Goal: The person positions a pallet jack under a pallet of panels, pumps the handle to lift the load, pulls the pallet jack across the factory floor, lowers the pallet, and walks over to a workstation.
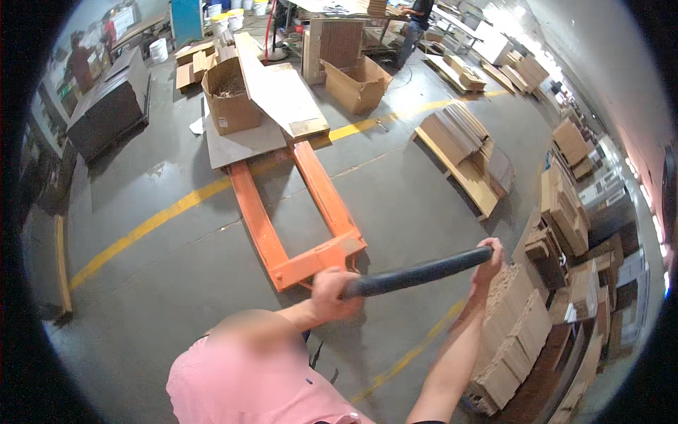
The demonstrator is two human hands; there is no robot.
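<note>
Orange pallet truck [318, 256], 11 o'clock of the hands. Fork tips reach the boards [304, 106]; whether beneath, can't tell. Carton [232, 99] atop, 9 o'clock side. Lining-up looks done; forks mostly bare, so loading seems undone. Black handle [424, 270]: left hand's [333, 291] fingers wrap 9 o'clock end, right hand's [492, 254] 3 o'clock.

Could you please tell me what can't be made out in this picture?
In the head view:
Left orange fork's far end: hidden by the grey board.
Black bar's left end: covered by the left hand.
Distant person's head: cut off by the top edge.
Label on the tall open box: too small.
</note>
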